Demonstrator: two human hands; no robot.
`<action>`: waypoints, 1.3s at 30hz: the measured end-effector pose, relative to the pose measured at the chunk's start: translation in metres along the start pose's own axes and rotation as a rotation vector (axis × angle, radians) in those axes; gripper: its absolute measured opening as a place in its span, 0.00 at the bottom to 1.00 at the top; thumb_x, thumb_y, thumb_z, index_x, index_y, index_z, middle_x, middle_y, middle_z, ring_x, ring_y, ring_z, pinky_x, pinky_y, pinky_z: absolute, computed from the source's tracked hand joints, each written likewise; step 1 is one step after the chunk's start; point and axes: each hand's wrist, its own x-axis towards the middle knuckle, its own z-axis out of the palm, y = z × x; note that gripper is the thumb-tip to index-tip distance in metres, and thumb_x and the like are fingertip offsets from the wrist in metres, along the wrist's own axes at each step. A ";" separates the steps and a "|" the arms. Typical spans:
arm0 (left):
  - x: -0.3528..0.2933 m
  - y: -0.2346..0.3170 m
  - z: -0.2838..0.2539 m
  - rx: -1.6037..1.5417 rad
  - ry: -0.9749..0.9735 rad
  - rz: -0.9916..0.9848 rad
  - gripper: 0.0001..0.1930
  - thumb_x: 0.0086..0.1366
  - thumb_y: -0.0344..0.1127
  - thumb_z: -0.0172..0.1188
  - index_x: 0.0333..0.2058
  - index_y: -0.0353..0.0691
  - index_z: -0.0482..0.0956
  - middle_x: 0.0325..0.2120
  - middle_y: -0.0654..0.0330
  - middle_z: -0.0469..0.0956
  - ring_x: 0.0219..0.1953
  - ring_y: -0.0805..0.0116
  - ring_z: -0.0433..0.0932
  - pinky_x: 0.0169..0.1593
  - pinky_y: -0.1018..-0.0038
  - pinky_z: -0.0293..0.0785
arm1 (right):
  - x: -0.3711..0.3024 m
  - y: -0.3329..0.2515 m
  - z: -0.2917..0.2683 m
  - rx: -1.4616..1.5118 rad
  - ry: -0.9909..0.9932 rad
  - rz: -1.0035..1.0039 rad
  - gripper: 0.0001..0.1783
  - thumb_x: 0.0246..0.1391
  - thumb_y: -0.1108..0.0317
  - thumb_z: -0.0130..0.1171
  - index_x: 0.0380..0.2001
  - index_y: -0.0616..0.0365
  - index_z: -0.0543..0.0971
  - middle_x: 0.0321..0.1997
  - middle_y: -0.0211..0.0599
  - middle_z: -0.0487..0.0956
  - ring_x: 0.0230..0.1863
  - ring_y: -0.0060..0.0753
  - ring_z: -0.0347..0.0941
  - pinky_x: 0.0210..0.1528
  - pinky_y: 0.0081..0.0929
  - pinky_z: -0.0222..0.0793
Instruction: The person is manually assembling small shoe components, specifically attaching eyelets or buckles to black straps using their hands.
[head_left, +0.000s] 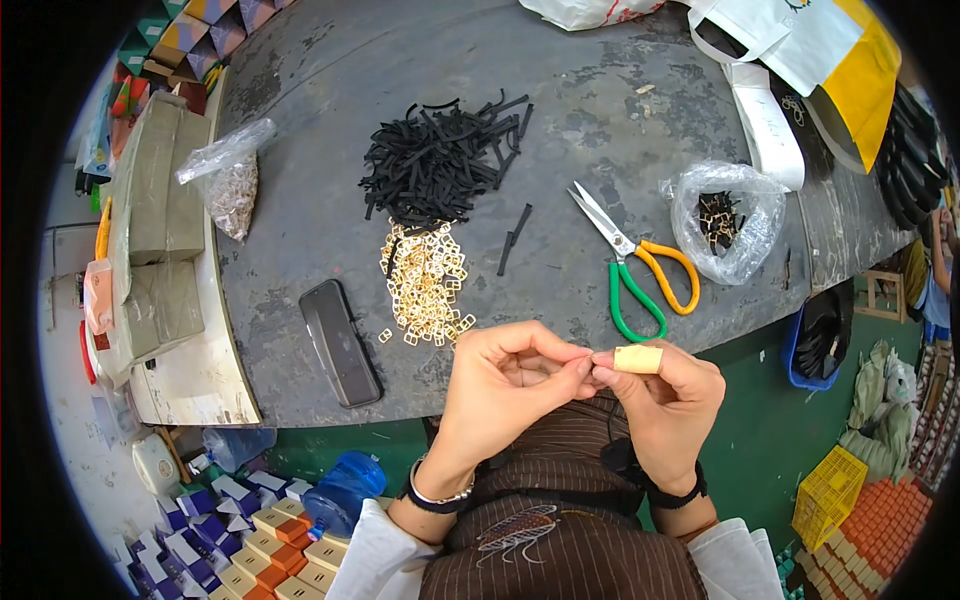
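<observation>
My left hand and my right hand meet fingertip to fingertip over my lap, just off the table's near edge. Both are closed in a pinch; whatever lies between the fingertips is too small and covered to make out. Pale yellow tape wraps a finger of my right hand. Beyond my left hand lies a heap of small gold metal buckles, touching a pile of short black strips. A few loose black strips rest to the right. Scissors with green and orange handles lie beyond my right hand, blades open.
A dark phone lies left of the buckles. A clear bag of small pieces sits near the left edge. An open plastic bag at right holds black-and-gold pieces. White bags occupy the far right. A blue bin stands below the right edge.
</observation>
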 end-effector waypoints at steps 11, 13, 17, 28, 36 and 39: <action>-0.003 0.006 0.002 -0.082 -0.002 0.000 0.06 0.60 0.20 0.57 0.37 0.24 0.76 0.33 0.49 0.80 0.34 0.67 0.81 0.40 0.75 0.81 | 0.005 -0.003 0.003 0.373 -0.003 0.162 0.06 0.51 0.83 0.58 0.34 0.73 0.78 0.35 0.42 0.80 0.35 0.26 0.78 0.39 0.19 0.76; -0.004 0.005 0.001 -0.079 -0.009 0.000 0.06 0.60 0.20 0.57 0.37 0.24 0.76 0.33 0.48 0.80 0.34 0.66 0.81 0.40 0.74 0.81 | 0.004 -0.003 0.003 0.376 -0.002 0.164 0.06 0.51 0.82 0.58 0.34 0.73 0.78 0.35 0.42 0.80 0.35 0.26 0.78 0.39 0.19 0.76; -0.005 0.006 -0.002 -0.053 -0.028 -0.014 0.06 0.60 0.20 0.57 0.36 0.24 0.76 0.33 0.48 0.80 0.35 0.66 0.81 0.41 0.74 0.81 | 0.003 -0.003 0.003 0.387 -0.018 0.175 0.06 0.51 0.82 0.58 0.34 0.73 0.78 0.34 0.42 0.80 0.35 0.26 0.78 0.39 0.19 0.77; -0.009 0.010 -0.004 0.010 -0.052 -0.056 0.06 0.60 0.21 0.58 0.35 0.24 0.77 0.31 0.49 0.81 0.33 0.67 0.82 0.41 0.75 0.81 | 0.006 -0.005 -0.005 0.407 -0.126 0.233 0.06 0.52 0.81 0.58 0.34 0.74 0.77 0.32 0.43 0.80 0.34 0.27 0.79 0.37 0.21 0.77; -0.010 0.016 -0.004 0.099 -0.079 -0.035 0.05 0.60 0.20 0.58 0.34 0.24 0.78 0.30 0.49 0.81 0.34 0.66 0.82 0.41 0.75 0.81 | 0.004 0.000 -0.006 0.372 -0.146 0.233 0.06 0.51 0.80 0.60 0.33 0.72 0.78 0.31 0.41 0.80 0.30 0.22 0.77 0.32 0.17 0.75; -0.011 0.016 -0.004 0.112 -0.082 -0.031 0.05 0.59 0.20 0.58 0.34 0.24 0.78 0.30 0.49 0.81 0.34 0.66 0.82 0.41 0.75 0.81 | 0.004 0.000 -0.006 0.383 -0.146 0.242 0.06 0.50 0.80 0.60 0.33 0.72 0.78 0.30 0.40 0.80 0.28 0.20 0.76 0.32 0.16 0.75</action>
